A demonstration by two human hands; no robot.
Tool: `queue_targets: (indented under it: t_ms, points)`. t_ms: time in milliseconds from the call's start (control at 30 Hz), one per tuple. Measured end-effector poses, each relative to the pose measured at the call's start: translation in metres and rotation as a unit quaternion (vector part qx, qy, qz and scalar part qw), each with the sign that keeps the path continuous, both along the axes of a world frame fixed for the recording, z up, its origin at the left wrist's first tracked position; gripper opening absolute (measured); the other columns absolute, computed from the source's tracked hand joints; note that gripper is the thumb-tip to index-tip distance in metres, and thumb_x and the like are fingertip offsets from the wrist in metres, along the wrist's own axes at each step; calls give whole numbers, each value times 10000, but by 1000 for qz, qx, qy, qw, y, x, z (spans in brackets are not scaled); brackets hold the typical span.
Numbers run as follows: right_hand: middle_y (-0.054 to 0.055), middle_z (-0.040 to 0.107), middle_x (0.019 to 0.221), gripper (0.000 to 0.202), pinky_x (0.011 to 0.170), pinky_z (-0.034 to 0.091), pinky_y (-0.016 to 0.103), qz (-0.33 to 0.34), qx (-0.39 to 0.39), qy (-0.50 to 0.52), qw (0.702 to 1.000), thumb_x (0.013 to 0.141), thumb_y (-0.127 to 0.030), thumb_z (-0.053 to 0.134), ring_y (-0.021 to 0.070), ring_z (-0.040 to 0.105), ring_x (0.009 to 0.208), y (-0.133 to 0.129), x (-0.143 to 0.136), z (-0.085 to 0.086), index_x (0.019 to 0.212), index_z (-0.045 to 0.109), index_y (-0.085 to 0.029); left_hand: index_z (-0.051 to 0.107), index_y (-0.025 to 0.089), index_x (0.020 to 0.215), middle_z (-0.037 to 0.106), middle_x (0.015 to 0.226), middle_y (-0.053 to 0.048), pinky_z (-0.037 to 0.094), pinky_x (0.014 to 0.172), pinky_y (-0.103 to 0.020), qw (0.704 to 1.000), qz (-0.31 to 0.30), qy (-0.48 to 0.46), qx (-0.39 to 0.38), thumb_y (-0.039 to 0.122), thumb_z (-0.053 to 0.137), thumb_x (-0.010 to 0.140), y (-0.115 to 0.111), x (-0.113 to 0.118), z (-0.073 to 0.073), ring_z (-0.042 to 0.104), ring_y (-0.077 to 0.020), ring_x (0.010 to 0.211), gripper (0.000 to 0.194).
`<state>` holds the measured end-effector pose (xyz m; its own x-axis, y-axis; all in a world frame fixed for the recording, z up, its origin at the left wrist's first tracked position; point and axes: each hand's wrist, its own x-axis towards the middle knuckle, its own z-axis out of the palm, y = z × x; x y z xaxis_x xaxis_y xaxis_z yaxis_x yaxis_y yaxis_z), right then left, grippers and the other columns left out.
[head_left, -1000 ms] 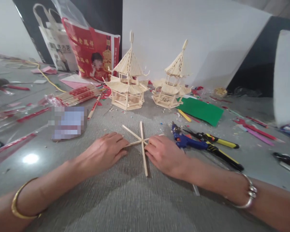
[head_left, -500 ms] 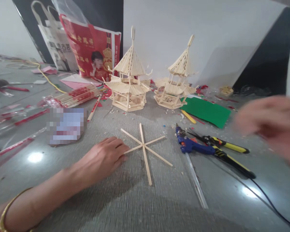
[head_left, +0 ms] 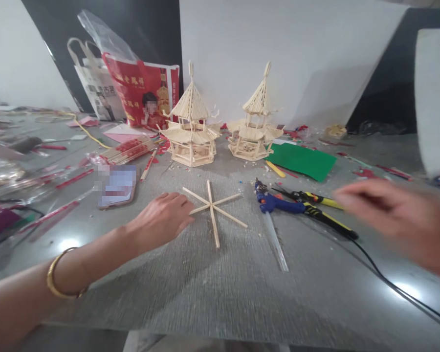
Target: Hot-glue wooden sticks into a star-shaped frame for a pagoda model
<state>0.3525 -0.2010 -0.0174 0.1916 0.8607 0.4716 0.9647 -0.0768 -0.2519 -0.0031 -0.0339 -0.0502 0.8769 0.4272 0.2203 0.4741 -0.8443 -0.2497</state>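
My left hand [head_left: 166, 215] rests on the table with its fingertips closed on the left stick end of a six-armed star of pale wooden sticks [head_left: 211, 205]. The star lies flat, its arms meeting in the middle. My right hand [head_left: 392, 215] is in the air at the right, smeared by motion, and its fingers do not show clearly. Closest to it are yellow-and-black pliers [head_left: 324, 200]. A blue-and-black glue gun [head_left: 282, 204] lies between the star and this hand, a clear glue stick [head_left: 275, 239] sticking out of it.
Two stick pagodas [head_left: 192, 132] stand behind the star. A green sheet [head_left: 302, 160] and a yellow stick [head_left: 275, 169] lie at right. A phone-like object [head_left: 117, 186], wrapped stick bundles [head_left: 126, 150] and a red bag [head_left: 143, 88] are at left. The glue gun's black cable [head_left: 381, 276] runs right.
The camera view has shifted, with the table's front edge now showing. My right hand hangs lower in the view beside the pliers. My left hand stays at the star's left arm.
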Motion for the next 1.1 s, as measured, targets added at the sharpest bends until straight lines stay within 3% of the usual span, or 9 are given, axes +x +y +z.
queue_targets:
  t_ms: [100,167,267,433,600,700,867,967,1100]
  points:
    - [56,627,790,226,609,411,306,156,-63,-38,985,885,-351,474,154,563,664,33,-53,-14,831,622,-190,601,141,852,611,822,-57,478,710,-324,999,46,18,-17,279,488,891,-1,3,0,602,-193,789,183]
    - [66,625,813,198,660,423,319,205,-93,-92,970,879,-293,473,182,583,739,52,-83,-22,834,624,-173,600,138,839,614,814,-60,476,697,-316,997,67,15,-17,268,497,885,0,6,-2,602,-193,783,173]
    - [88,631,849,201,668,427,327,202,-155,-134,958,877,-276,480,211,602,787,75,-110,-30,844,629,-146,599,142,802,610,771,-50,468,674,-301,996,85,-2,-30,237,476,888,2,11,-7,600,-181,747,178]
    - [104,647,903,199,648,410,325,168,-211,-117,956,875,-283,497,229,608,821,94,-125,-36,844,635,-144,569,147,762,597,734,-33,453,622,-275,994,74,-69,-35,204,410,903,7,12,-17,586,-159,690,221]
    - [57,645,779,238,627,379,298,202,-224,93,949,878,-340,495,164,563,704,98,-123,-32,861,638,-151,533,165,824,582,754,-15,443,574,-231,980,40,-196,-5,209,396,920,4,1,-13,568,-120,649,173]
    - [46,636,743,302,614,388,284,261,-263,313,875,857,-424,513,149,562,685,101,-123,-30,845,630,-146,515,177,848,578,753,-3,443,579,-211,967,25,-250,25,204,426,921,-2,-5,-3,565,-99,636,118]
    - [62,659,878,336,657,439,270,355,-272,600,663,768,-459,627,138,619,739,102,-138,-21,892,632,-147,505,189,868,607,774,-18,464,633,-203,947,0,-303,105,172,455,909,-14,-11,10,585,-106,713,67]
    - [30,644,797,280,635,438,244,379,-251,632,627,743,-390,667,123,616,720,97,-149,-12,889,647,-152,505,195,876,624,778,-26,475,671,-211,935,-22,-317,154,162,467,903,-20,-15,14,592,-112,735,57]
    - [11,624,767,246,599,426,222,388,-211,628,641,732,-339,681,104,592,682,90,-158,-2,895,660,-156,510,204,888,642,773,-22,484,670,-222,920,-39,-333,203,159,484,895,-23,-19,18,604,-114,724,53]
